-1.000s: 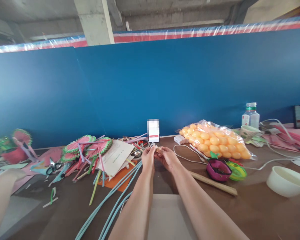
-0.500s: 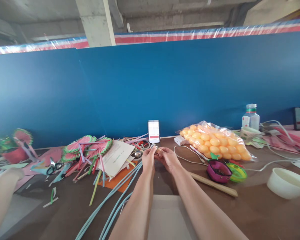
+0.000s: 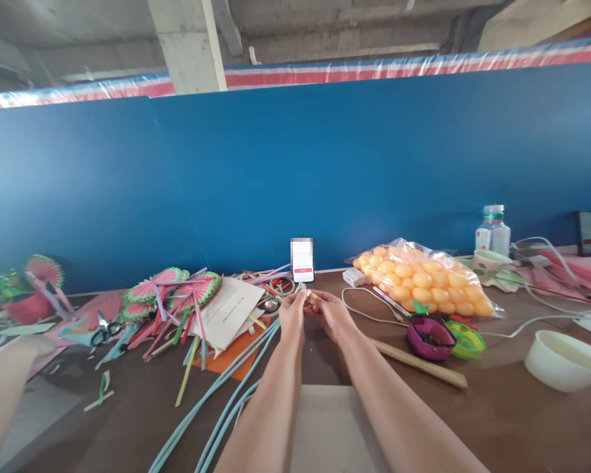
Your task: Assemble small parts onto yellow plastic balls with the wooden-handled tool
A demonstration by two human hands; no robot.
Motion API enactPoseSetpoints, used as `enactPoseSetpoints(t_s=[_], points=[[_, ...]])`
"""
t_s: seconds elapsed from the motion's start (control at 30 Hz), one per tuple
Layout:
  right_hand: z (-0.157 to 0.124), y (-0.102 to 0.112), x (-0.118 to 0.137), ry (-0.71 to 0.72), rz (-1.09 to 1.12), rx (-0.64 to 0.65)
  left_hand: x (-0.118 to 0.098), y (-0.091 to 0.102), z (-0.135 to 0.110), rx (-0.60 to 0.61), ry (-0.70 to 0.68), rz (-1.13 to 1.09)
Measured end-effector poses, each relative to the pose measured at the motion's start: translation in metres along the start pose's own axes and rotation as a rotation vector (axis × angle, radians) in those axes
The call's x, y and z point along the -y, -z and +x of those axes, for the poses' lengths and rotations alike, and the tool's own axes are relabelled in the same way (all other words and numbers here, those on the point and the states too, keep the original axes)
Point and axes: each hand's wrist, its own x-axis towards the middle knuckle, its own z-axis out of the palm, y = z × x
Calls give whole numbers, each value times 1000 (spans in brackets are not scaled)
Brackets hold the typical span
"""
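My left hand [image 3: 292, 312] and my right hand [image 3: 331, 314] meet over the middle of the table, both with fingers closed in a pinch. Between the fingertips is a small shiny metal piece [image 3: 307, 292], mostly hidden, so its exact kind cannot be made out. Just behind the hands a phone [image 3: 303, 261] stands upright against the blue partition. A bundle of pale blue cords [image 3: 226, 374] runs beside my left forearm. Close to the left hand lies a small round metal object [image 3: 270, 305].
Paper fans [image 3: 197, 292], printed sheets [image 3: 229, 309] and scissors [image 3: 103, 332] lie left. Another person's arm [image 3: 10, 374] reaches in there. Right are a bag of orange balls [image 3: 423, 279], a wooden stick [image 3: 423, 364], a purple pouch [image 3: 431, 336] and a white bowl [image 3: 566, 361].
My hands stay in nearly the same place, with only slight finger movement around the metal piece. The other person's arm at the left has shifted a little.
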Motion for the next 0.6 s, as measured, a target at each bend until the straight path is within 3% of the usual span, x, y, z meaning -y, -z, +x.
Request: enactPoseSetpoints(t_s=[0.6], points=[[-4,0,6,-96,-34,37,-9,-6,-8,-50,83,-111]])
